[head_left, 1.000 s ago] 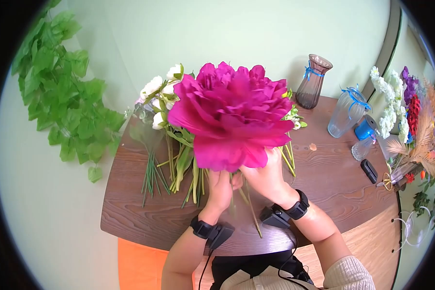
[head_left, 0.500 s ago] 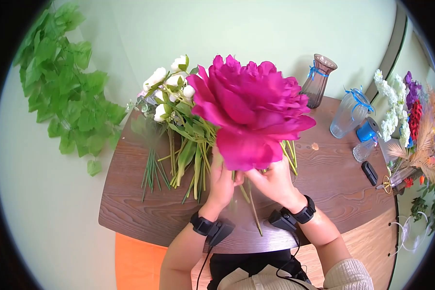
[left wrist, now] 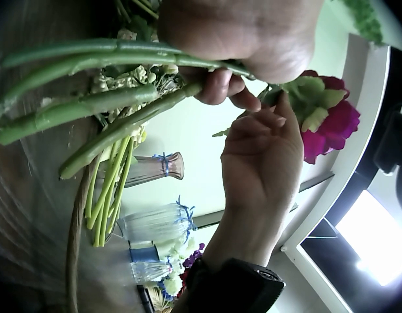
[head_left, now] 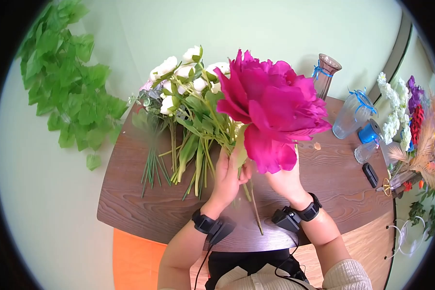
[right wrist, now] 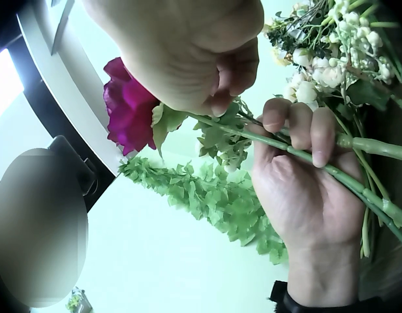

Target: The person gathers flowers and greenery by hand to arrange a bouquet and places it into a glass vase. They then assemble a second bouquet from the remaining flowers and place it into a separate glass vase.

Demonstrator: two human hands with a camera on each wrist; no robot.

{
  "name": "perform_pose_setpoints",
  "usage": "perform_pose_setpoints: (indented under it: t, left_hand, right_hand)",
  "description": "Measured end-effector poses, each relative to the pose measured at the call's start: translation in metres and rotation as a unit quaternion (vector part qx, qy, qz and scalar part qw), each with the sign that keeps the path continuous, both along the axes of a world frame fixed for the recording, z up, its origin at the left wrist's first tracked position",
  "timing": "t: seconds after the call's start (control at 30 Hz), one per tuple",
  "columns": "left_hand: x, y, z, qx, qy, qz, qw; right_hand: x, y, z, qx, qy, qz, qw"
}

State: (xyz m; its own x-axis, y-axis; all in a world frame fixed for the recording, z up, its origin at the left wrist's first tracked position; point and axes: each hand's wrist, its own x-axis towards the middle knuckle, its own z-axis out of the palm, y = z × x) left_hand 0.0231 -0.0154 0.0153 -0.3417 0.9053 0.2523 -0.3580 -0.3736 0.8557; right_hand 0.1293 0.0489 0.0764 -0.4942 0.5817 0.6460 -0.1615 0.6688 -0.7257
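Observation:
A big magenta peony [head_left: 280,108] is held up over the middle of the table, its bloom leaning right. Just below the bloom, the fingers of my right hand [head_left: 285,182] pinch its stem; the bloom covers part of that hand in the head view. My left hand [head_left: 225,181] curls round several thick green stems [left wrist: 83,107] lower down, including the peony's stem [right wrist: 263,138]. Both hands are close together in the wrist views. White flowers [head_left: 176,72] with green leaves stand behind the left hand, their stems [head_left: 198,164] spread toward the front of the table.
Toward the right stand a smoky vase [head_left: 326,72], a clear vase [head_left: 349,116], a blue ribbon spool [head_left: 369,133] and a small glass bottle [head_left: 365,153]. A black case [head_left: 369,175] and scissors [head_left: 386,185] lie nearby. Ivy [head_left: 77,92] hangs at left.
The peony has shifted right and tipped over to that side, with my right hand following. My left hand has moved slightly right. More of the white flowers and leaves now shows.

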Motion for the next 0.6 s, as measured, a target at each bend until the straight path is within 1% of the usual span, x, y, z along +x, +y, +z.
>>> perform_pose_setpoints:
  t: [0.03, 0.1, 0.13, 0.17, 0.23, 0.3, 0.37, 0.4, 0.43, 0.47, 0.53, 0.57, 0.6]
  left_hand:
    - [0.0, 0.001, -0.003, 0.001, -0.01, -0.001, 1.0]
    - [0.001, 0.002, -0.006, 0.003, -0.022, -0.001, 1.0]
    - [0.0, 0.002, -0.007, 0.012, -0.029, -0.014, 0.999]
    - [0.0, 0.002, -0.007, 0.02, -0.035, -0.028, 0.999]
    - [0.003, -0.001, 0.001, 0.024, -0.04, -0.021, 0.999]
    - [0.003, -0.003, 0.004, 0.027, -0.045, -0.015, 0.999]
    - [0.003, -0.004, 0.004, 0.039, -0.044, -0.037, 0.998]
    - [0.004, -0.004, 0.004, 0.039, -0.044, -0.037, 0.998]
    - [0.005, -0.003, 0.005, 0.034, -0.032, -0.018, 0.999]
    - [0.006, -0.002, 0.005, 0.03, -0.02, 0.003, 0.999]
    - [0.006, -0.002, 0.001, 0.041, -0.016, 0.0, 0.999]
    - [0.006, -0.002, 0.0, 0.052, -0.012, -0.005, 0.999]
    - [0.006, -0.003, 0.002, 0.052, -0.012, -0.004, 0.999]
  right_hand:
    - [0.002, -0.001, 0.004, 0.0, -0.001, 0.001, 1.0]
    - [0.006, -0.002, 0.012, -0.083, -0.006, 0.039, 0.996]
    - [0.007, 0.0, 0.004, -0.112, 0.007, 0.038, 0.993]
    - [0.008, 0.003, -0.004, -0.112, 0.007, 0.039, 0.993]
    - [0.007, 0.006, -0.013, -0.234, 0.056, 0.043, 0.97]
    - [0.006, 0.005, -0.009, -0.232, 0.072, 0.045, 0.969]
    - [0.005, 0.007, -0.007, -0.23, 0.088, 0.047, 0.968]
    - [0.007, 0.01, -0.007, -0.194, 0.072, 0.036, 0.978]
    - [0.008, 0.013, -0.008, -0.157, 0.055, 0.026, 0.986]
    - [0.011, 0.017, -0.013, -0.156, 0.054, 0.028, 0.986]
    - [0.014, 0.02, -0.021, -0.185, 0.002, 0.014, 0.983]
    - [0.014, 0.019, -0.02, -0.185, 0.001, 0.015, 0.983]
    - [0.014, 0.016, -0.015, -0.155, 0.012, 0.003, 0.988]
